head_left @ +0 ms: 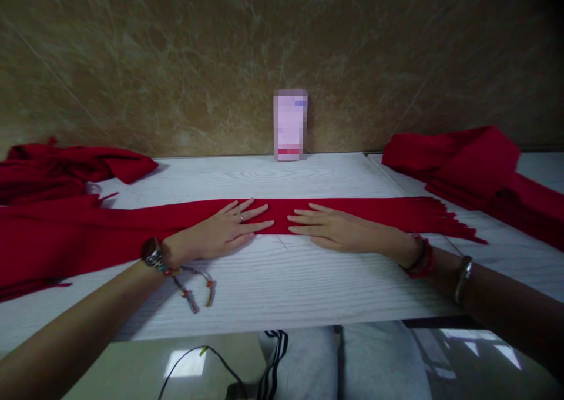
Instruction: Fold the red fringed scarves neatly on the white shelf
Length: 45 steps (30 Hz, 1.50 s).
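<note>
A long red scarf point(132, 227) with a fringed right end lies stretched across the white wood-grain table point(273, 282). My left hand point(224, 231) rests flat on the scarf near its middle, fingers stretched out and pointing right, a ring on one finger. My right hand point(335, 227) lies flat on the scarf just to the right, fingers straight and pointing left. The fingertips of both hands are a small gap apart. A watch and a beaded bracelet are on my left wrist, red bands on my right.
A pile of folded red scarves point(476, 165) sits at the back right, another heap of red scarves point(66, 168) at the back left. A small pink box point(289, 124) stands against the marbled wall. My knees and a cable show below the table's front edge.
</note>
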### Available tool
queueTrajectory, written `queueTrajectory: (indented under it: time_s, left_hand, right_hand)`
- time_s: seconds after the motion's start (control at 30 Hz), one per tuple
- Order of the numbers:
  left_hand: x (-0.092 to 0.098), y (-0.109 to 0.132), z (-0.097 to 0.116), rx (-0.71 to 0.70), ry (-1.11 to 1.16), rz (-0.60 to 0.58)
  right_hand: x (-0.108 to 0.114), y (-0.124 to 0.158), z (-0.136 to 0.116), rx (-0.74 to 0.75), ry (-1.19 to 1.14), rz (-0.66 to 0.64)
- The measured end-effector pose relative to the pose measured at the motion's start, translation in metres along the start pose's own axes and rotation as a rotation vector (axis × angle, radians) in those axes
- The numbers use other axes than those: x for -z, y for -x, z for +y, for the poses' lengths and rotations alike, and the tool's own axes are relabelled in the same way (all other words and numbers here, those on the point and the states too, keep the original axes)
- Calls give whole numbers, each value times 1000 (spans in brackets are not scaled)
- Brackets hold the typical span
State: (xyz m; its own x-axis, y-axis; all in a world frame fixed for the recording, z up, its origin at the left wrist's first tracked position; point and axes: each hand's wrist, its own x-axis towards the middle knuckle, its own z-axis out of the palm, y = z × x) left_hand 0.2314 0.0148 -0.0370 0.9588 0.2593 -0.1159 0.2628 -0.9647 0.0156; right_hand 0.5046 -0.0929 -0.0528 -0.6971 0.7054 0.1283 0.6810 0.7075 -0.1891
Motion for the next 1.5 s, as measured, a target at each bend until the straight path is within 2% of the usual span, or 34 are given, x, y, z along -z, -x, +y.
queueTrajectory:
  time_s: [0.2, 0.4, 0.53, 0.67, 0.73, 0.87, 1.0, 1.1, 1.2, 1.37, 1.5]
  left_hand:
    - [4, 2, 6, -30, -33, 54]
    - [8, 2, 13, -56, 28, -49]
    - [10, 3, 11, -39, 43, -50]
    - [8, 7, 2, 120, 2, 45]
    - [5, 8, -3, 199, -5, 24]
    - [-1, 8, -9, 210, 8, -73]
    - [-1, 8, -8, 211, 18, -76]
    - [-2, 9, -6, 216, 21, -52]
    - [-4, 9, -5, 259, -2, -6]
    - [-9, 8, -6, 354, -59, 24]
    - [-10, 9, -8, 332, -55, 4]
  right_hand:
    - [7, -1, -3, -65, -39, 39]
    - [4, 0, -3, -48, -44, -70]
    - [5, 0, -4, -69, -38, -36]
    - [7, 0, -4, -83, -27, 1]
    - [6, 1, -4, -89, -42, -37]
    - [3, 3, -2, -107, -72, -53]
    - [9, 2, -4, -124, -58, 6]
    - [15, -12, -14, -128, -19, 53]
    - [13, -44, -28, -158, 32, 84]
    - [-13, -101, -42, -472, 111, 143]
    - [-28, -109, -39, -564, 161, 89]
